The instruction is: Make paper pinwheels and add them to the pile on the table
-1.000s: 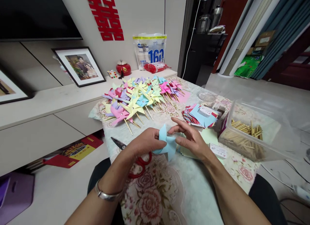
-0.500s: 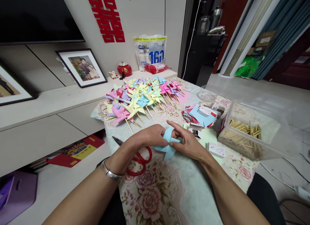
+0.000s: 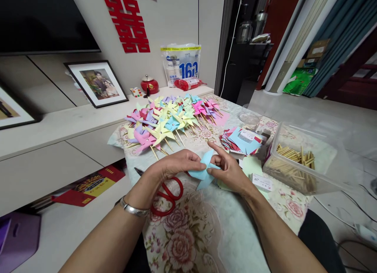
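Note:
A light blue paper pinwheel (image 3: 205, 181), its blades folded toward the middle, is held above the table between both hands. My left hand (image 3: 179, 163) grips it from the left, the thumb near its centre. From the right, my right hand (image 3: 228, 171) pinches it with the thumb near the centre, while the index finger points up and away. Red-handled scissors (image 3: 167, 198) lie under my left wrist, partly hidden. Beyond my hands lies a pile of finished pinwheels (image 3: 173, 120) on sticks, in pink, yellow, purple and blue.
To the right, a clear plastic box (image 3: 290, 175) holds short wooden sticks. Coloured paper squares (image 3: 241, 141) are stacked beside it, and a small white box (image 3: 261, 182) lies nearer. A picture frame (image 3: 97, 84) and a red pot (image 3: 149, 85) stand on the cabinet behind.
The blue pinwheel has turned slightly in my hands, and my left thumb has moved onto its centre. My right index finger is raised a little higher. The view has shifted slightly.

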Available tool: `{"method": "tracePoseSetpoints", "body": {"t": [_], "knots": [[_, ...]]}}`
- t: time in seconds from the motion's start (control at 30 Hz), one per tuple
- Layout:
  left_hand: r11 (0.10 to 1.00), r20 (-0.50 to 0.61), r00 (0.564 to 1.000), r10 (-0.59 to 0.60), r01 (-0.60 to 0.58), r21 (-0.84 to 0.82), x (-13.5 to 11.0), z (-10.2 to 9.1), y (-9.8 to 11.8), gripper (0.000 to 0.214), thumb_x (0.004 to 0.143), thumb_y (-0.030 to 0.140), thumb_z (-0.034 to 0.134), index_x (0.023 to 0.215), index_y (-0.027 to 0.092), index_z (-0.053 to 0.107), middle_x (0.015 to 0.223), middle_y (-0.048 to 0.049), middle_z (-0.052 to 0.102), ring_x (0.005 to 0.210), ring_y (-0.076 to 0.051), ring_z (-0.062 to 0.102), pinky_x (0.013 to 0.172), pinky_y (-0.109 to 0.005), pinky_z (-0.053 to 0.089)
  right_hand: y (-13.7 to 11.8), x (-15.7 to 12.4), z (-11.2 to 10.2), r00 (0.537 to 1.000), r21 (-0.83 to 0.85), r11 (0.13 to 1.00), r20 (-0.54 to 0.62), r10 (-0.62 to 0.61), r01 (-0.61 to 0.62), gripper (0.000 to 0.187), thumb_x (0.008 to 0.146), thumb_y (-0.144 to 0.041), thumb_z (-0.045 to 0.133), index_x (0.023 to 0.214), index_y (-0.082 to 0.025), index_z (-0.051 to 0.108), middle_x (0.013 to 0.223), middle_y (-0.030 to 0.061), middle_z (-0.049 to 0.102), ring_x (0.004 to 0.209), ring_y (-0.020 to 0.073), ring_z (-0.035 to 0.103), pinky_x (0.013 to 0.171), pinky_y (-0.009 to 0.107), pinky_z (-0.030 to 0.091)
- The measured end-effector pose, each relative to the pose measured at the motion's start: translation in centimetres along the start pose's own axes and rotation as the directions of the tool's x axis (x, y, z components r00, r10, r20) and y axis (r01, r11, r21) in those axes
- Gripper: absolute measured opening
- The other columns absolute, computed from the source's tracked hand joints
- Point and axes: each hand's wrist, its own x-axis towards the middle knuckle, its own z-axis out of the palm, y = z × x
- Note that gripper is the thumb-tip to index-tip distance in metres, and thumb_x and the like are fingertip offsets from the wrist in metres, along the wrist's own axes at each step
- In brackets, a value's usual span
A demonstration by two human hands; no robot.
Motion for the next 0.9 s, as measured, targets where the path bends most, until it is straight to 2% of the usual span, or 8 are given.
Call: {"method": "tracePoseSetpoints", "body": {"t": [0.13,0.27,0.4,0.5,0.6,0.7,0.8,0.9], "knots": [[0.95,-0.108,0.986,0.128,-0.153,-0.271,-0.7,0.5,-1.2,0.039,0.074,0.052,0.076,0.078,0.013,0.074,0.072,-0.0062,0.068,0.065,-0.016,0.06,0.067,-0.027,0.047,-0.5,0.2,0.0,0.994,0.154,0.988,-0.103,0.026,-0.01,0.095,0.071,-0.02,0.072,0.155,-0.017,0.027,0.079,-0.0033,0.062,0.069,0.0138,0.056,0.064,0.027,0.041],[0.883,-0.264,0.948,0.179,-0.273,-0.381,-0.5,2.7,-2.1,0.034,0.073,0.046,0.08,0.082,0.014,0.072,0.078,-0.0063,0.071,0.069,-0.015,0.062,0.068,-0.026,0.049,-0.5,0.4,-0.1,0.978,0.177,0.984,-0.209,0.014,0.024,0.093,0.071,-0.021,0.074,0.153,-0.018,0.03,0.075,-0.0048,0.061,0.066,0.0139,0.056,0.062,0.027,0.041],[0.834,-0.403,0.903,0.152,-0.336,-0.438,0.5,5.4,-2.4,0.039,0.066,0.033,0.086,0.097,0.013,0.074,0.086,-0.0061,0.075,0.075,-0.016,0.065,0.075,-0.028,0.05,-0.2,0.5,-0.2,0.962,0.155,0.986,-0.274,-0.011,0.055,0.087,0.072,-0.022,0.074,0.15,-0.018,0.036,0.073,-0.0054,0.059,0.066,0.0134,0.055,0.063,0.027,0.041],[0.821,-0.522,0.85,0.076,-0.35,-0.451,1.5,6.8,-2.2,0.041,0.056,0.029,0.088,0.091,0.011,0.075,0.085,-0.007,0.076,0.074,-0.018,0.066,0.072,-0.029,0.051,-0.2,0.5,-0.1,0.959,0.151,0.987,-0.283,-0.014,0.059,0.086,0.072,-0.022,0.074,0.149,-0.017,0.037,0.073,-0.0053,0.058,0.066,0.0136,0.055,0.063,0.028,0.041],[0.833,-0.614,0.789,0.012,-0.348,-0.43,2.1,7.4,-2.2,0.035,0.054,0.029,0.087,0.082,0.011,0.076,0.075,-0.0051,0.075,0.065,-0.017,0.064,0.065,-0.028,0.05,-0.3,0.5,0.1,0.963,0.157,0.986,-0.269,-0.009,0.054,0.083,0.072,-0.023,0.075,0.147,-0.018,0.039,0.073,-0.0055,0.057,0.066,0.013,0.054,0.062,0.027,0.042],[0.847,-0.666,0.746,0.006,-0.358,-0.394,2.1,7.3,-2.6,0.027,0.059,0.027,0.084,0.08,0.012,0.076,0.071,-0.0036,0.075,0.062,-0.016,0.063,0.062,-0.027,0.05,-0.2,0.5,0.1,0.97,0.145,0.989,-0.244,0.005,0.032,0.077,0.073,-0.024,0.075,0.144,-0.019,0.044,0.074,-0.0053,0.057,0.065,0.012,0.053,0.06,0.025,0.04],[0.834,-0.669,0.743,0.019,-0.382,-0.399,2.0,7.0,-3.5,0.026,0.062,0.027,0.083,0.082,0.011,0.076,0.069,-0.0036,0.075,0.06,-0.016,0.063,0.062,-0.026,0.05,0.1,0.6,-0.1,0.977,0.134,0.991,-0.211,0.019,0.009,0.07,0.074,-0.027,0.077,0.138,-0.019,0.05,0.08,-0.0024,0.06,0.07,0.013,0.057,0.061,0.026,0.042],[0.793,-0.635,0.772,0.017,-0.398,-0.462,1.8,6.5,-4.5,0.031,0.061,0.029,0.085,0.084,0.01,0.076,0.07,-0.0054,0.075,0.063,-0.018,0.065,0.065,-0.028,0.051,0.4,0.7,-0.5,0.977,0.125,0.992,-0.212,0.013,0.014,0.066,0.073,-0.028,0.079,0.134,-0.02,0.055,0.089,0.0018,0.065,0.076,0.0144,0.06,0.067,0.029,0.046]]}}
